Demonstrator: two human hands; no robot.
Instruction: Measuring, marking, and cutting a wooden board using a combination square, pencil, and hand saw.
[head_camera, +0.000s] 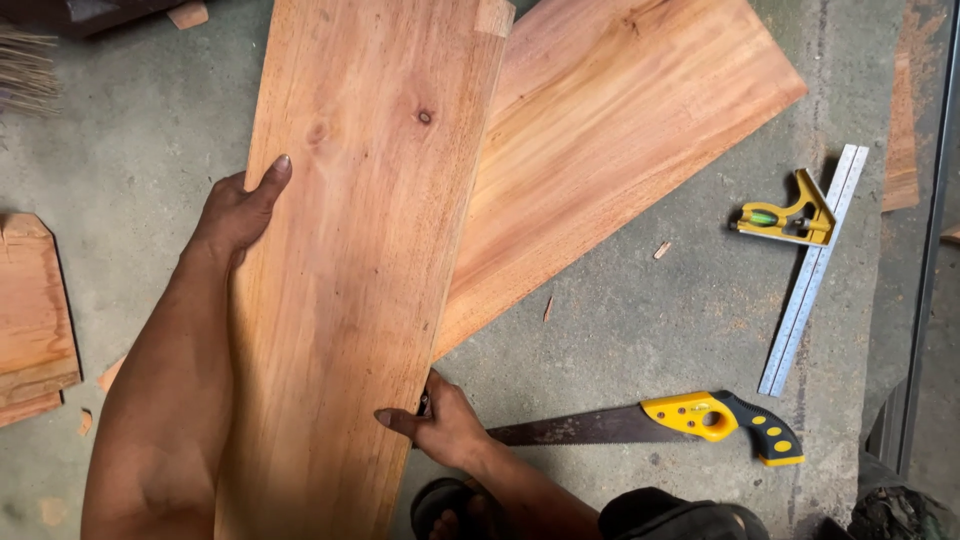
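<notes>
A long reddish wooden board (365, 220) runs from the bottom to the top of the view, lifted over a concrete floor. My left hand (240, 210) grips its left edge, thumb lying on the top face. My right hand (440, 425) holds its right edge lower down, thumb on top. A second, wider wooden board (610, 130) lies on the floor beneath it, angled up to the right.
A hand saw with a yellow and black handle (715, 418) lies on the floor right of my right hand. A combination square with a steel ruler (810, 265) lies further right. Wood offcuts (35, 320) sit at the left edge. A sandalled foot (450, 510) shows below.
</notes>
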